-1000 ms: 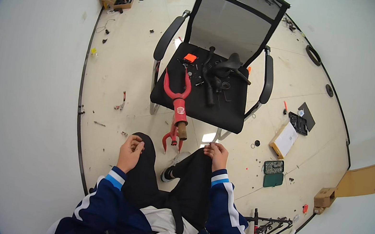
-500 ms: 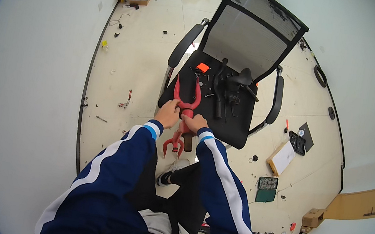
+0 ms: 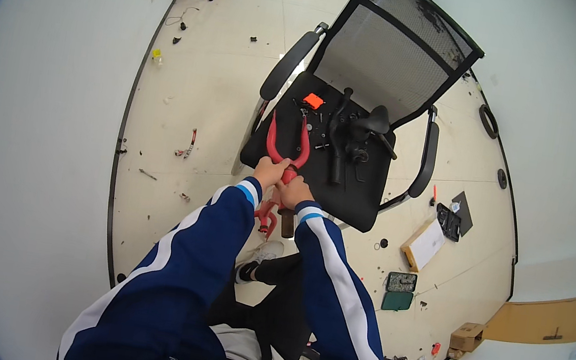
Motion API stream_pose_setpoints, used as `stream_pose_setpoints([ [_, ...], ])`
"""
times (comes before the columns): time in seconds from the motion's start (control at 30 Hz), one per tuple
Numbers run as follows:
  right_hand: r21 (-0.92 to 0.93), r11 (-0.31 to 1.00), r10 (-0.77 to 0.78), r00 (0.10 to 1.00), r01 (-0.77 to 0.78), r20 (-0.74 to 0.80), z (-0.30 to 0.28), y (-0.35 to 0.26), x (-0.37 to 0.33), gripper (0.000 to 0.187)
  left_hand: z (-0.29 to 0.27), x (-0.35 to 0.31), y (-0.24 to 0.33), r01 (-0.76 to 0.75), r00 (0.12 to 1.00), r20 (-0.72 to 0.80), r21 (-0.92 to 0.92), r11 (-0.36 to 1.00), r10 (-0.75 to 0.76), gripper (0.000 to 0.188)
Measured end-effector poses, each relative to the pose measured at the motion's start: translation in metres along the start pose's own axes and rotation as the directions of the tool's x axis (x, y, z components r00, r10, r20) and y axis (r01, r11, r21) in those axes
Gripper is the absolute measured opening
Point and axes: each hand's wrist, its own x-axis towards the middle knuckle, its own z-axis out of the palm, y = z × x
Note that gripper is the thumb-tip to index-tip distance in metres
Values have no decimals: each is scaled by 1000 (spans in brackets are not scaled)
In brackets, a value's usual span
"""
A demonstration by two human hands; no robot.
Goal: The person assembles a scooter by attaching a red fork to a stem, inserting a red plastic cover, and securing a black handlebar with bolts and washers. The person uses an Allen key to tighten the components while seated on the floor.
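A red bicycle fork (image 3: 302, 155) lies with its two prongs pointing away over the black chair seat (image 3: 355, 206). Its near end meets a red bicycle frame (image 3: 266, 218), which hangs past the seat's front edge. My left hand (image 3: 270, 171) is closed around the joint just below the fork's crown. Right beside it, my right hand (image 3: 294, 193) wraps the red tube of the frame. A dark brownish tube end (image 3: 286, 224) sticks out beneath my right hand. My fingers hide most of the joint.
On the seat lie a black handlebar (image 3: 340, 139), a black saddle (image 3: 373, 123), an orange piece (image 3: 313, 101) and small hardware. Armrests (image 3: 288, 68) flank it. Right on the floor are a white board (image 3: 426, 244), a tool case (image 3: 448, 222) and a green box (image 3: 397, 301).
My left hand has shifted right and closed more fully around the joint, and both hands now sit closer together. The whole view has moved slightly.
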Motion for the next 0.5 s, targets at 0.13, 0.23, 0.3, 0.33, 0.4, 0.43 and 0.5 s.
stream_pose_setpoints([
  [0.13, 15, 1000, 19, 1000, -19, 16, -3, 2, -4, 82, -2, -11, 20, 131, 987, 108, -87, 988, -121, 50],
  [0.23, 12, 1000, 13, 1000, -13, 7, -3, -1, -6, 81, -2, -10, 19, 101, 993, 72, -110, 989, -94, 49],
  [0.3, 18, 1000, 15, 1000, -15, 1, -1, 0, -10, 80, -2, -11, 17, 86, 994, 72, -120, 989, -77, 46],
  [0.33, 24, 1000, 16, 1000, -16, 1, -1, 2, -13, 79, -1, -10, 16, 84, 994, 84, -129, 988, -74, 44],
  [0.4, 41, 999, 21, 1000, -21, 7, -3, -1, -22, 74, -3, -8, 13, 81, 991, 116, -159, 984, -63, 41],
  [0.43, 52, 998, 26, 1000, -27, 12, -3, -2, -28, 71, -5, -6, 11, 79, 989, 137, -179, 981, -55, 40],
  [0.5, 71, 997, 18, 1000, -18, 6, -1, -2, -35, 67, -4, -2, 4, 75, 988, 147, -211, 975, -44, 37],
])
